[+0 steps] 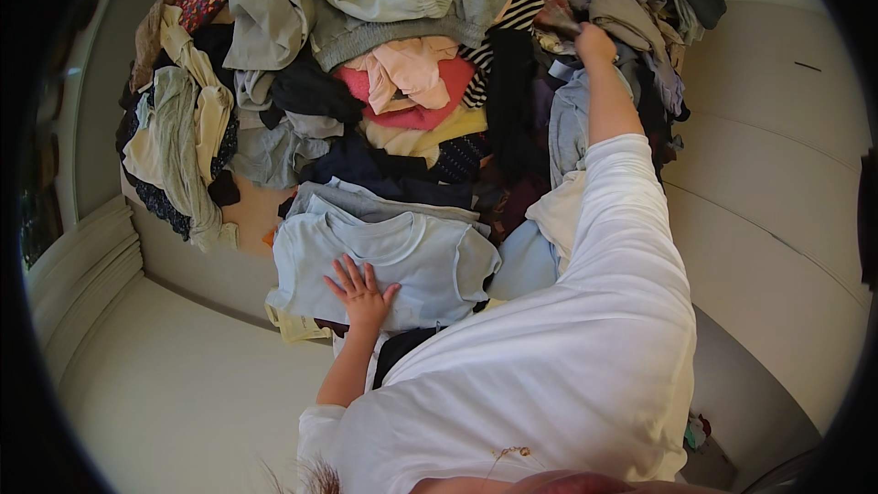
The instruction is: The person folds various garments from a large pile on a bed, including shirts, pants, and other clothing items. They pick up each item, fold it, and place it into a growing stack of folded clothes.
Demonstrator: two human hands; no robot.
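My left hand [362, 295] lies flat, fingers spread, on a pale blue short-sleeved shirt [384, 247] at the near edge of the clothes heap. Grey garments [357, 202] show just beyond that shirt. Stretched far to the right, my right hand [595, 46] grips a bit of patterned fabric [559, 10] in the pile. Brown-grey cloth [621, 10] lies beside it, and a grey garment [569, 116] hangs below my wrist. Most of what the right fingers hold is hidden by the hand itself.
A large heap of mixed clothes spreads across the top, with a grey sweatshirt [405, 38], a pink garment [408, 75] and black-and-white striped cloth [523, 8]. Cream and grey clothes [182, 130] overhang the left side. A gathered curtain [89, 274] is at far left; pale panels [761, 151] stand right.
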